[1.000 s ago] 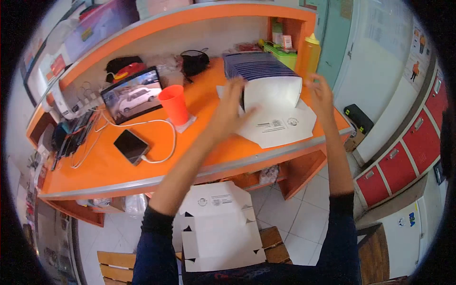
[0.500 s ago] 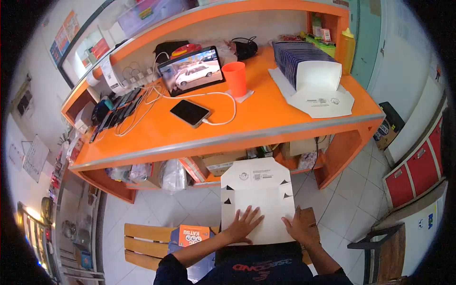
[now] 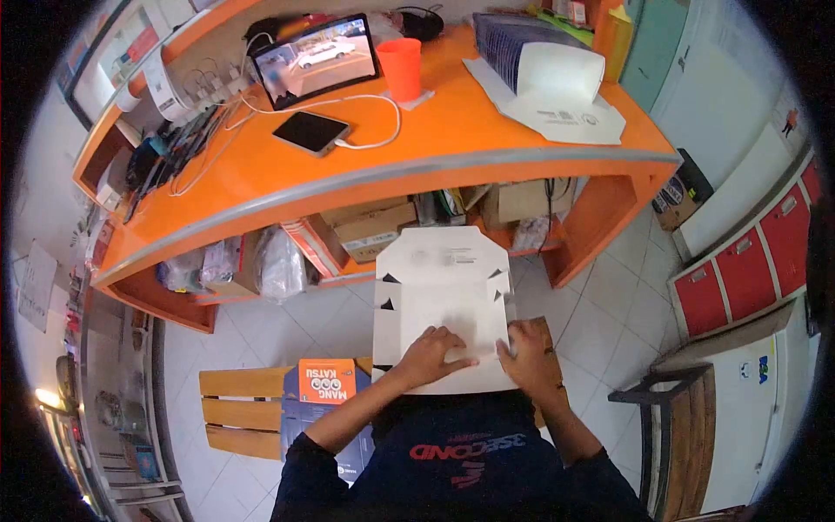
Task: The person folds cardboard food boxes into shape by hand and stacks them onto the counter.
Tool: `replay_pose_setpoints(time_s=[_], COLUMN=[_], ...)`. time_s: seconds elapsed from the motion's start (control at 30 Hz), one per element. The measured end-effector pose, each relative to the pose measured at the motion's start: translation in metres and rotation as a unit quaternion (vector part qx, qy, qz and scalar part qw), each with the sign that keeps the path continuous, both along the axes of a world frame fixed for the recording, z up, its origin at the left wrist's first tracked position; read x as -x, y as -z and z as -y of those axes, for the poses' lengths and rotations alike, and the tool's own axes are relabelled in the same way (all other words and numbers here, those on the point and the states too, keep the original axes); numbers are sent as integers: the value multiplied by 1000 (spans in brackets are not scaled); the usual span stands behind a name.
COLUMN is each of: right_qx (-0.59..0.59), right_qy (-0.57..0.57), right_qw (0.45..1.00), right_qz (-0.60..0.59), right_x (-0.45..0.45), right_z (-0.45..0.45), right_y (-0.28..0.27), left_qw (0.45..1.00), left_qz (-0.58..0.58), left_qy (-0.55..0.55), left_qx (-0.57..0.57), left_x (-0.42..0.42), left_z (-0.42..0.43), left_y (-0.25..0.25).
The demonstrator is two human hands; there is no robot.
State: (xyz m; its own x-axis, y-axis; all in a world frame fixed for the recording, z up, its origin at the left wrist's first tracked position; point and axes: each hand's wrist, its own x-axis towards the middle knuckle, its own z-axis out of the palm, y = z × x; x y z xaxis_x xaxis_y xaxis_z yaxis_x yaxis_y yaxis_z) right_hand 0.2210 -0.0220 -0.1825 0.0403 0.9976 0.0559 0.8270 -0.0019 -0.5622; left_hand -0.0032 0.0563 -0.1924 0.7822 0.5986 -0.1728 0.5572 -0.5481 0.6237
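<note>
A flat, white-sided cardboard box blank lies across my lap, with printed text on its far flap and dark slots at both sides. My left hand rests on the inner face of the blank, its fingers bent but apart, with nothing in them. At the right edge, my right hand grips the side of the blank, thumb on the inner face and fingers on the outside. Left of my lap, a blue and orange printed box blank lies on a slatted wooden bench.
An orange desk stands ahead, bearing a tablet, a phone, an orange cup, and a row of folded boxes. Cardboard boxes sit beneath it. A wooden chair is at the right.
The view has tilted down, so the desk sits higher in it. My left fingers have drawn in from a flat spread to a bent pose. My right hand has closed around the blank's right edge.
</note>
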Motion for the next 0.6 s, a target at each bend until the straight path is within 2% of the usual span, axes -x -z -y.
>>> replay_pose_setpoints(time_s=[0.07,0.13,0.17,0.2,0.27,0.3,0.33,0.4,0.43,0.53,0.57,0.6], right_qx=[49,69,65,60,32,17,17,11,10,-17,-52,-87], right_qy=[-16,-82,-140,-199,-253,-281,-306,-355,-339,-219,-120,-18], right_qw=[974,939,932,922,921,919,896,842,828,855,926,970], right_qz=[-220,-328,-327,-326,-293,-277,-321,-407,-447,-470,-354,-226], right_x=[-1,4,7,9,11,11,10,8,12,-7,-15,-23], right_z=[-10,-12,-12,-12,-12,-12,-11,-12,-8,-21,-37,-52], right_y=[-51,-85,-94,-100,-110,-114,-117,-120,-113,-70,-54,-34], left_qw=[962,862,818,834,828,808,750,661,658,643,637,632], left_qz=[172,295,334,328,277,316,353,452,461,488,499,509], left_qy=[-59,-135,-156,-164,-243,-247,-309,-321,-325,-330,-323,-314], left_qx=[202,390,442,412,423,432,465,505,499,490,491,492], left_x=[-11,-18,-19,-18,-18,-13,-9,3,7,19,20,21], left_z=[-1,-3,-3,-3,-1,2,7,11,13,21,23,23], left_y=[-24,-44,-58,-74,-103,-102,-107,-109,-108,-102,-102,-102])
